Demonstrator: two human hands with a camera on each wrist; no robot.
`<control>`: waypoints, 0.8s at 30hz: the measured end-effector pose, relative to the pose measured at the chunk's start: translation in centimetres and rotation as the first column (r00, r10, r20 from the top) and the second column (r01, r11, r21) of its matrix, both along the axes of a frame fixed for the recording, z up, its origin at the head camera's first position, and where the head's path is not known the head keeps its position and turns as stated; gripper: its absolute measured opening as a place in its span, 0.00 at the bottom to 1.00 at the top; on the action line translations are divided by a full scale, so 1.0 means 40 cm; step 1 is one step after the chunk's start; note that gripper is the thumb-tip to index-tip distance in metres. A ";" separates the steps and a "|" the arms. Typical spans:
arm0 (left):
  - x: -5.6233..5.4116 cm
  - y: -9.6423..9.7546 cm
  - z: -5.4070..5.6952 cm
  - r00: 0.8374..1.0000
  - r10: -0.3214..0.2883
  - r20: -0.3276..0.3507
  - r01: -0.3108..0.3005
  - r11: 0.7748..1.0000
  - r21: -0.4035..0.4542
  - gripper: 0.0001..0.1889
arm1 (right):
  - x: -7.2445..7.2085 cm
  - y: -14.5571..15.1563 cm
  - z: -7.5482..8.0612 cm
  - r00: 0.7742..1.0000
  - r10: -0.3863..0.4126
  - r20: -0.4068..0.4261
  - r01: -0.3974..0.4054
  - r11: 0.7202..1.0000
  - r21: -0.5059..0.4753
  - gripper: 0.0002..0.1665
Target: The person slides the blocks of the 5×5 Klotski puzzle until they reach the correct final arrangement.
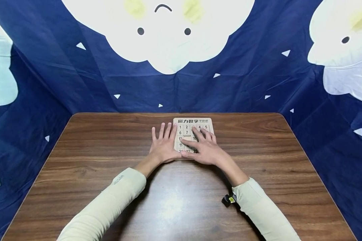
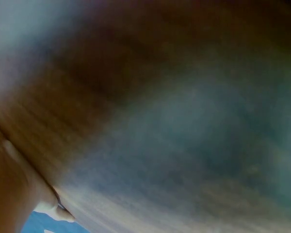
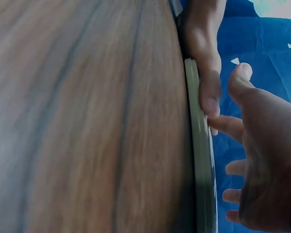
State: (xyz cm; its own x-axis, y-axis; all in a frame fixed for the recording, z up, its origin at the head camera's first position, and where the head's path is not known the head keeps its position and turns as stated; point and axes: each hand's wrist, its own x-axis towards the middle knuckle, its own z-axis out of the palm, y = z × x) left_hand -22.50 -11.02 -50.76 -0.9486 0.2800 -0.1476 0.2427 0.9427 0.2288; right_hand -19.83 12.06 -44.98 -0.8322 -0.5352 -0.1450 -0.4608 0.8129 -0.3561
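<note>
A pale wooden number-slide puzzle [image 1: 212, 125] lies flat near the table's far edge, its square tiles printed with black numbers. An empty slot shows below the 7 tile [image 1: 186, 132]. My left hand [image 1: 164, 146] rests along the puzzle's left side, fingers spread and straight, its thumb at the lower left corner. Over the puzzle's lower right is my right hand [image 1: 207, 150], with its index fingertip at a tile beside the slot and several tiles hidden beneath. In the right wrist view, the puzzle's side edge [image 3: 201, 145] appears with the left thumb on top.
The brown wood-grain table [image 1: 169, 187] spreads around the puzzle. Dark blue cloth [image 1: 244, 87] with white cloud shapes hangs behind and at both sides. A small black strap piece [image 1: 226, 201] hangs by the right sleeve. The left wrist view is mostly blurred tabletop.
</note>
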 end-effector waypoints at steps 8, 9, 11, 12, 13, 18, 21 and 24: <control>0.004 0.006 0.004 1.000 0.016 -0.020 -0.016 0.999 0.037 0.84 | 0.034 0.045 0.011 0.999 -0.014 -0.035 0.011 0.998 -0.066 0.32; 0.004 0.007 0.003 1.000 0.018 -0.023 -0.017 0.999 0.043 0.84 | 0.037 0.048 0.010 0.999 -0.015 -0.032 0.013 0.998 -0.069 0.32; 0.004 0.006 0.000 1.000 0.018 -0.025 -0.017 0.999 0.049 0.85 | 0.039 0.051 0.006 0.999 -0.020 -0.033 0.017 0.997 -0.071 0.31; 0.004 0.006 -0.001 0.999 0.017 -0.028 -0.016 0.999 0.046 0.85 | 0.038 0.051 0.003 0.999 -0.025 -0.035 0.023 0.997 -0.068 0.31; 0.004 0.006 -0.002 0.999 0.016 -0.030 -0.015 0.999 0.040 0.84 | 0.036 0.050 0.001 0.999 -0.032 -0.038 0.029 0.997 -0.065 0.32; 0.005 0.007 -0.006 1.000 0.016 -0.024 -0.016 1.000 0.018 0.85 | 0.013 0.042 -0.006 0.998 -0.052 -0.041 0.051 0.998 -0.026 0.34; 0.007 0.008 -0.006 1.000 0.023 -0.017 -0.022 1.000 0.021 0.87 | 0.002 0.040 -0.007 0.998 -0.051 -0.037 0.050 0.999 -0.019 0.34; 0.009 0.009 -0.003 0.999 0.027 -0.028 -0.026 0.999 0.036 0.87 | -0.002 0.046 -0.006 0.998 -0.046 -0.036 0.045 0.998 -0.034 0.34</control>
